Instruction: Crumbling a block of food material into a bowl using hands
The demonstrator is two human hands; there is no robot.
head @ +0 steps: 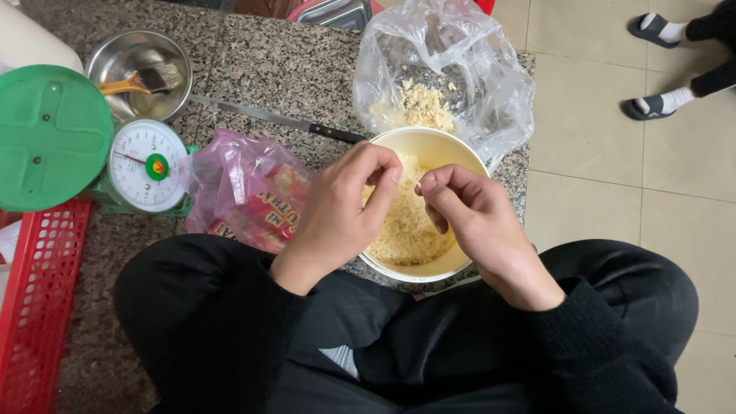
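My left hand (341, 207) and my right hand (475, 222) hover together over a cream bowl (452, 146) filled with pale crumbled bits. Both hands have their fingertips pinched close to each other, and what they pinch is too small to make out. The bowl stands at the near edge of a speckled stone slab (276, 69), just above my knees in black clothing. Behind the bowl lies a clear plastic bag (491, 84) with more of the pale crumbs inside.
A pink bag of red packets (245, 192) lies left of the bowl. A long knife (268, 119), a dial scale with green pan (54, 138), a metal bowl with a brush (142, 65) and a red crate (38, 299) sit left. Another person's sandalled feet (655, 103) stand on the tiled floor.
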